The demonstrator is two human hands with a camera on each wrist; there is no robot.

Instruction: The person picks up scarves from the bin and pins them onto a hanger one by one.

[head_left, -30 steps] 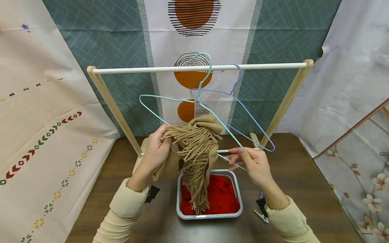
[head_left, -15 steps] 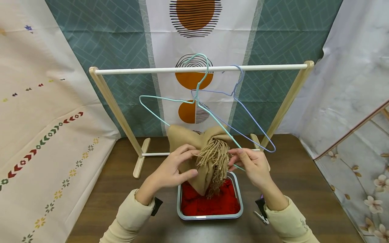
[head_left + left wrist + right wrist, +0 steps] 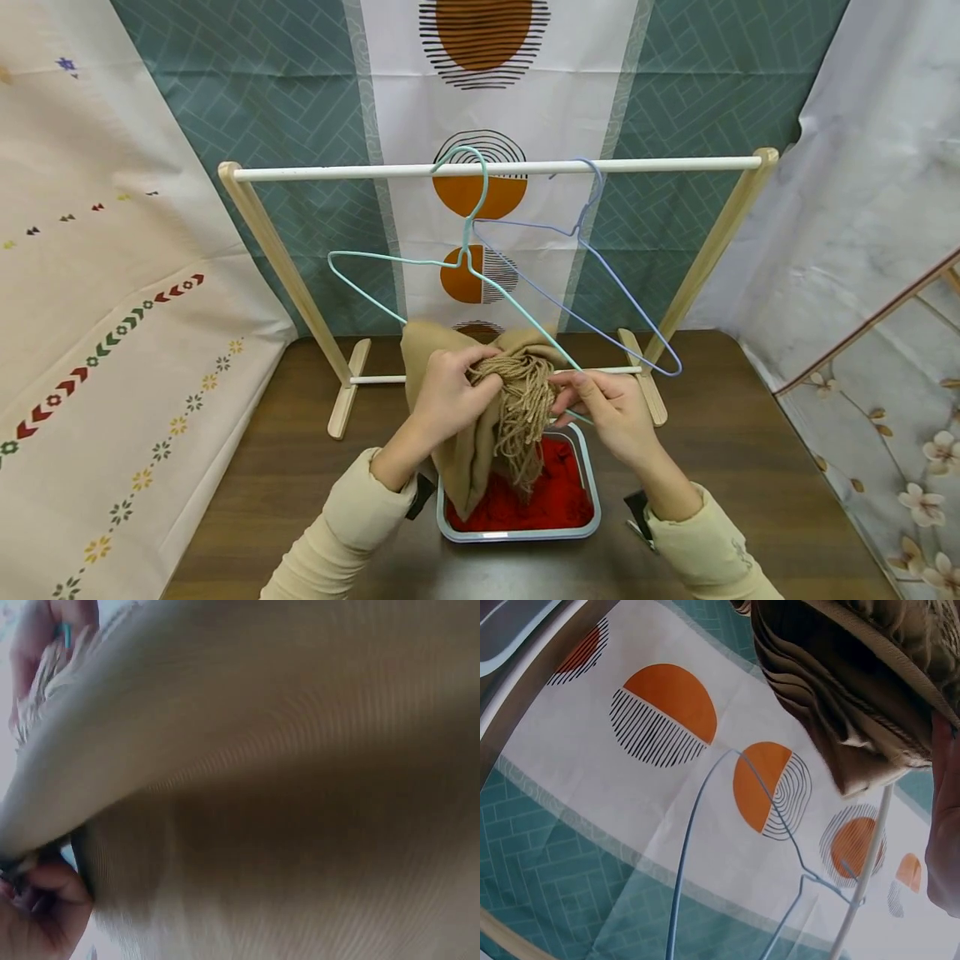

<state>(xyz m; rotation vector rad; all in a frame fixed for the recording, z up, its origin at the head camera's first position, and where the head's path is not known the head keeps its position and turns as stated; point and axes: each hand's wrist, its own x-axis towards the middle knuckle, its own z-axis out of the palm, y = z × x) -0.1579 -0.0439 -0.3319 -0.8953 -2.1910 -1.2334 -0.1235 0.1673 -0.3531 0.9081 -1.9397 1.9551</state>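
Observation:
A tan fringed scarf (image 3: 456, 467) hangs through a mint-green clothes hanger (image 3: 517, 307), its lower fold over the basin. My left hand (image 3: 453, 390) pinches the scarf at the top of its fringe. My right hand (image 3: 611, 412) grips the hanger's right lower corner, fingertips beside the tassels (image 3: 521, 400). In the left wrist view the scarf (image 3: 300, 825) fills most of the picture, with my left hand (image 3: 46, 911) at the lower left. The right wrist view has the bunched scarf (image 3: 840, 712) above and part of my right hand (image 3: 943, 825) at the edge.
Both hangers hook over a white rail (image 3: 322, 173) on wooden posts; a blue hanger (image 3: 626, 292) hangs to the right. A grey-rimmed basin (image 3: 517, 537) with red cloth (image 3: 558, 492) stands on the brown table (image 3: 247, 517). A clip (image 3: 639, 533) lies by my right sleeve.
My left hand let go of the fringe, moved right and took hold of it again. The fringe now hangs further right. The mint hanger has shifted left along the rail; my right hand stayed on it.

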